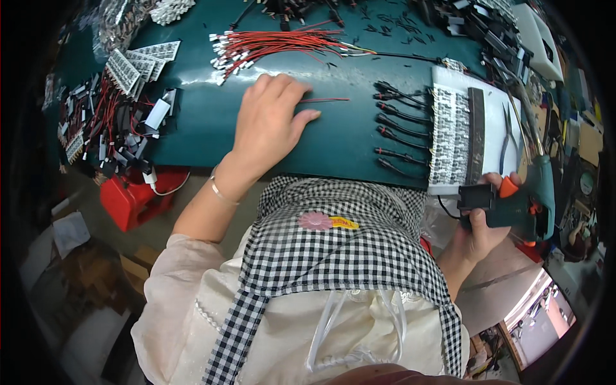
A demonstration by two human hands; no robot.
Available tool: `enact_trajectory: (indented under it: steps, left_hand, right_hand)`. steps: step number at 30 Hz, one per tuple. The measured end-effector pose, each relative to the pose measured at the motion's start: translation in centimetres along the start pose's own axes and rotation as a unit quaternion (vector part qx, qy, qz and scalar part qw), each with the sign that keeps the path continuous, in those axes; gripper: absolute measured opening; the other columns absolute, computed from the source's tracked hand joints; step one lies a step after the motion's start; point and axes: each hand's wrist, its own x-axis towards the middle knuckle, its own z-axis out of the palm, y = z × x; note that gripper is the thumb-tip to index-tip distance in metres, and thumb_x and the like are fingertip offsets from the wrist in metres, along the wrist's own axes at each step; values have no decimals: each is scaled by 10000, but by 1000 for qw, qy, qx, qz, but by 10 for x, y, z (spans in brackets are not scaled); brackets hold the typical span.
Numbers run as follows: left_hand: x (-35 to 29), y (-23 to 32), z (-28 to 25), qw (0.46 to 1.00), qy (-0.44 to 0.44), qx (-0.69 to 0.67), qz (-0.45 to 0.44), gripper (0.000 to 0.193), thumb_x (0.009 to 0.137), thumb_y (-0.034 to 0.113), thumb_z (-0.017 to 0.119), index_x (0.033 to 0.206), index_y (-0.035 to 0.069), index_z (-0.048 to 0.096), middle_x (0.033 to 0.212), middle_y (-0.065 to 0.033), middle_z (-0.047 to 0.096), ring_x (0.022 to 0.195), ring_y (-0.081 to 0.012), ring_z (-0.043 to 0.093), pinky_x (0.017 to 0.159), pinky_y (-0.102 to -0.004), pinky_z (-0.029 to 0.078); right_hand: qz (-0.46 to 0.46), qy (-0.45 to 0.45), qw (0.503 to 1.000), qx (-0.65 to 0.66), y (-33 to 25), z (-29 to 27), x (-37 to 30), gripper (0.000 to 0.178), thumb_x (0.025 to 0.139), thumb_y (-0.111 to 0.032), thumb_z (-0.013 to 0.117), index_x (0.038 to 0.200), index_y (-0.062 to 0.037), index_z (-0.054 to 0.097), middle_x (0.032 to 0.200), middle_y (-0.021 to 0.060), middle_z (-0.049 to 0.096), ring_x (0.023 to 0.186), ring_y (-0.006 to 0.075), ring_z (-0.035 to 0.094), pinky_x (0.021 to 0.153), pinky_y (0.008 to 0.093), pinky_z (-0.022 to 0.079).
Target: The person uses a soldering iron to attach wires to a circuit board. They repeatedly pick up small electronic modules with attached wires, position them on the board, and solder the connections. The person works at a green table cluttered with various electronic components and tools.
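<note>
My left hand (269,122) is over the green tabletop, its thumb apart from its fingers, which look slightly blurred. A thin red wire (330,100) lies by the fingertips; its other end is hidden. Beyond the hand, a bundle of red wires (282,46) with white connectors is spread out. At the table's right front edge my right hand (484,234) is closed around a dark green pistol-shaped tool (544,186) with an orange trigger. A black block (475,197) shows between thumb and fingers. Close by, a white board (493,109) carries rows of small parts (450,138).
Several black cables (401,119) stick out leftward from the board, and tweezers (507,135) lie on it. Small boards (131,69) and wired parts (115,128) heap up at the left. A red stool (138,199) stands below. Loose black bits (391,29) are scattered at the back.
</note>
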Motion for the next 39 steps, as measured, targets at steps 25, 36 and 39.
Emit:
enact_trajectory:
  steps: [25,36,39]
  left_hand:
    - [52,138,29,828,-331,-439,-110,39,856,-5,632,824,4,612,614,107,468,555,38,334,491,-149,249]
    - [54,142,27,821,-313,-465,-110,37,862,-5,621,826,1,614,603,108,444,546,31,325,483,-157,236]
    - [55,142,26,824,-310,-462,-109,35,859,-6,624,826,1,616,607,107,445,550,32,328,484,-156,238]
  right_hand:
    - [65,38,973,216,32,-11,-15,792,696,-68,807,1329,-9,335,1065,155,570,990,328,639,861,424,544]
    - [68,21,973,221,34,-10,-12,797,716,-102,795,1350,-2,323,1074,153,562,974,308,647,651,296,528]
    - [63,18,975,214,34,-9,-11,803,724,-113,792,1358,8,314,1080,155,556,966,293,652,549,230,523]
